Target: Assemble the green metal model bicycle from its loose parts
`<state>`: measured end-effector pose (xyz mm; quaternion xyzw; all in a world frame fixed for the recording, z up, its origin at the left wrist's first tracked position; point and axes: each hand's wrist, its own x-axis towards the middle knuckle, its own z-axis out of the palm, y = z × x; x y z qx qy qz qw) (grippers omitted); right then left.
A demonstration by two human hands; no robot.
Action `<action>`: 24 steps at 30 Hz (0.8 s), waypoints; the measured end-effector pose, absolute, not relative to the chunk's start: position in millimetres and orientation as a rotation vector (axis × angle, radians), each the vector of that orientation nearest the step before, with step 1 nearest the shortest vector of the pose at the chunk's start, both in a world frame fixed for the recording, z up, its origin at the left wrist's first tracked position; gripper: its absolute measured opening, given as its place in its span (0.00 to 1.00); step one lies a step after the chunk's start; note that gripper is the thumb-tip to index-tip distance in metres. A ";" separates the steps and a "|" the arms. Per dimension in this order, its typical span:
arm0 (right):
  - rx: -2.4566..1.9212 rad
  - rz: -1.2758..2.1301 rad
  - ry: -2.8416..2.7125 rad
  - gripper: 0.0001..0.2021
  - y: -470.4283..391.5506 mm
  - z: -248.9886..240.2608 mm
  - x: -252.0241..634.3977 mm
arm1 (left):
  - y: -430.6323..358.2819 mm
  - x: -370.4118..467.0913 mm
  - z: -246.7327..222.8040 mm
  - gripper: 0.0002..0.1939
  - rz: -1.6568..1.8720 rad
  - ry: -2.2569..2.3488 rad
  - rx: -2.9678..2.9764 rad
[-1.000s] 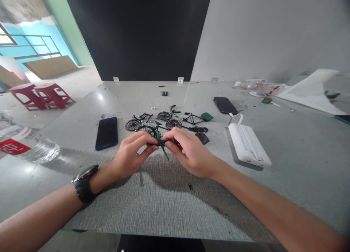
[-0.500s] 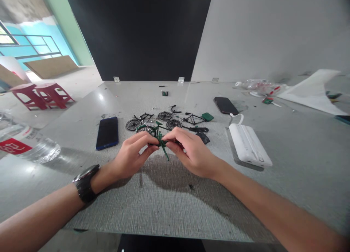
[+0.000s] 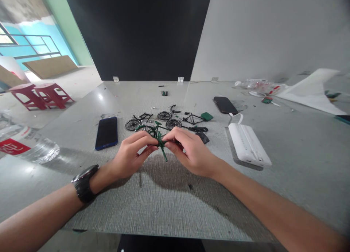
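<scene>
My left hand (image 3: 138, 150) and my right hand (image 3: 188, 150) meet low over the table, fingertips and thumbs pinched on a small green plastic part (image 3: 161, 144). A thin green rod hangs down from it, between the two hands. Just behind the fingers is a green model bicycle (image 3: 158, 123) with a saddle and a spoked wheel; my fingers hide part of it. Whether the green part is joined to this bicycle I cannot tell. Beyond my hands lie loose black spoked wheels (image 3: 164, 115), a black bicycle frame (image 3: 193, 118) and a curved black piece (image 3: 175, 109).
A blue-edged phone (image 3: 106, 133) and a water bottle (image 3: 26, 142) are on the left. To the right are a white power bank (image 3: 249, 144), a black phone (image 3: 225, 105) and a green piece (image 3: 207, 116). A dark panel (image 3: 139, 33) stands at the table's back edge.
Both hands keep their pinch on the green part. The rod's lower end has swung slightly left; otherwise the view has barely shifted.
</scene>
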<state>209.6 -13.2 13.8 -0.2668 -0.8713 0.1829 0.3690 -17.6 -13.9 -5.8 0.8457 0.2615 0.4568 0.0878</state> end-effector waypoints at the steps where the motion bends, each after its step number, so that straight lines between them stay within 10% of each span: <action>1: -0.687 0.474 -2.241 0.05 -13.5 13.9 209.5 | -13.9 -17.6 -5.8 0.04 1.362 0.782 2.518; 24: -0.737 0.541 -2.253 0.05 -13.8 12.0 209.6 | -14.2 -17.6 -5.8 0.03 1.313 0.786 2.535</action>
